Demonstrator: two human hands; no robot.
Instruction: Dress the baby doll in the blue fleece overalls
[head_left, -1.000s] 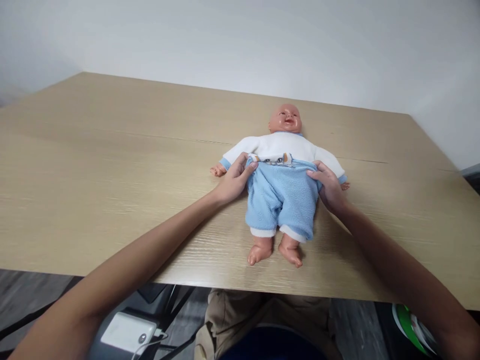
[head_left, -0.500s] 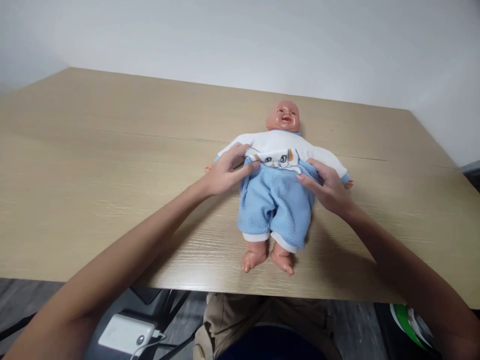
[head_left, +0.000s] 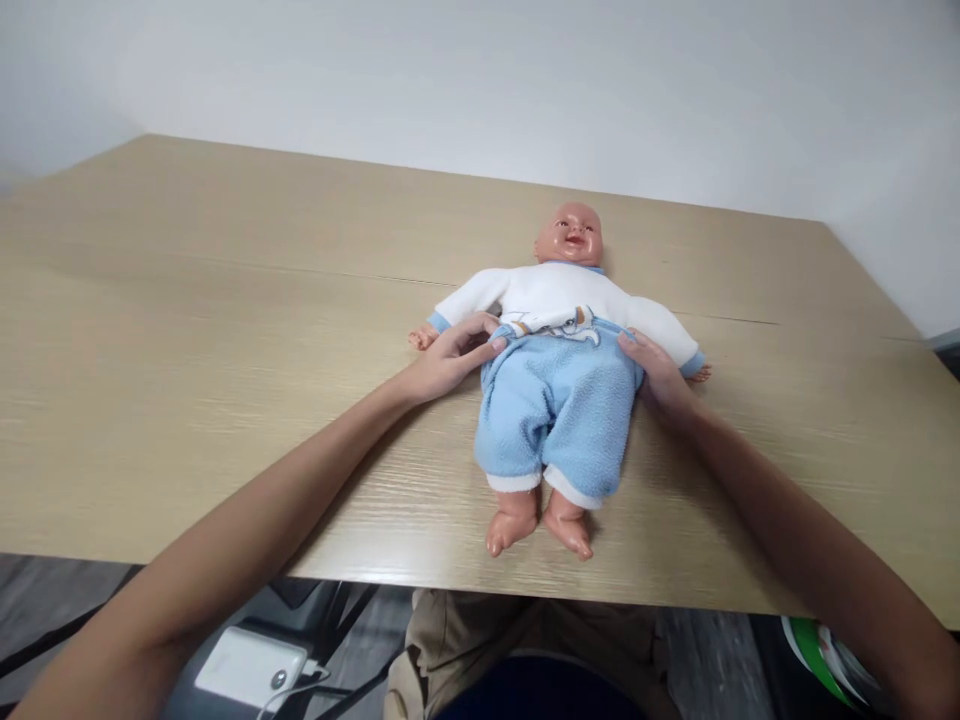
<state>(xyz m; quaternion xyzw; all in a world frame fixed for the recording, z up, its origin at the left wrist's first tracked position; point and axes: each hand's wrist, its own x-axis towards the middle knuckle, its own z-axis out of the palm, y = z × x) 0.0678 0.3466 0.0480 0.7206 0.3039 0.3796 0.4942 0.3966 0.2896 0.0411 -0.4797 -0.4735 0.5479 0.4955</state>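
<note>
A baby doll (head_left: 568,236) lies on its back on the table, feet toward me. It wears a white long-sleeved top (head_left: 555,288) with blue cuffs and fleecy blue pants (head_left: 559,400) with white hems. An animal-face patch (head_left: 574,325) at the waist is folded over, partly hidden in the cloth. My left hand (head_left: 457,355) grips the waistband at the doll's hip, thumb on the front. At the opposite hip, my right hand (head_left: 660,375) pinches the waistband with its thumb on top; its other fingers are mostly hidden beside the doll.
The wooden table (head_left: 225,400) meets a pale wall (head_left: 480,90) at the back. Below its front edge are a white power bank (head_left: 251,668) with a cable, dark metal legs, and a green-and-white round item (head_left: 814,650) at lower right.
Both hands have shifted slightly down and outward at the waist. The patch has folded over further, so less of the animal face shows.
</note>
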